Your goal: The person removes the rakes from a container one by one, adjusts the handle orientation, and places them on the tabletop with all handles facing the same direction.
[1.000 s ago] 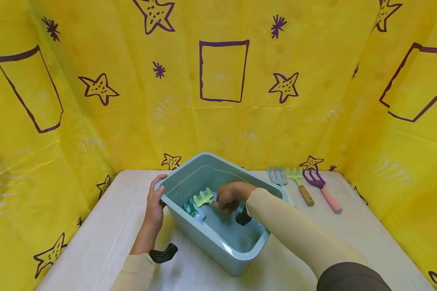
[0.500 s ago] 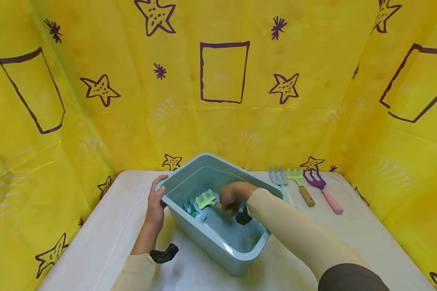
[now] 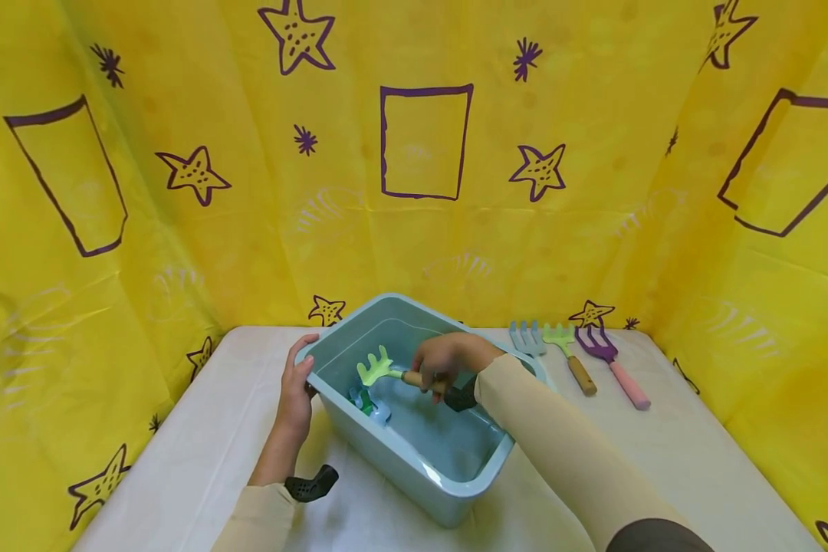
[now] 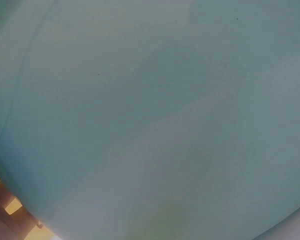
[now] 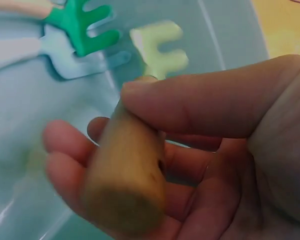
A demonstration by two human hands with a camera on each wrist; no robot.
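Observation:
A light blue plastic bin (image 3: 400,469) stands at an angle on the table. My left hand (image 3: 295,391) grips its left corner, thumb over the rim and fingers around the outside. Inside the bin, my right hand (image 3: 443,359) holds a light green hand rake (image 3: 376,369) by its wooden handle (image 5: 127,165), tines toward the left and raised. In the right wrist view the thumb lies along the handle's top with fingers beneath. A dark green rake (image 5: 82,25) and a light blue rake (image 5: 65,57) lie in the bin's left end. Bin wall fills the left wrist view.
Right of the bin, three more hand rakes lie side by side on the white-covered table (image 3: 172,468): a light blue one (image 3: 527,339), a light green one with wooden handle (image 3: 581,376) and a purple one with pink handle (image 3: 628,383). A yellow patterned curtain (image 3: 414,245) encloses the back and sides.
My right hand has lifted slightly with the light green rake, whose tines now point up above the other rakes, and more of its handle shows. The left hand keeps its place on the rim.

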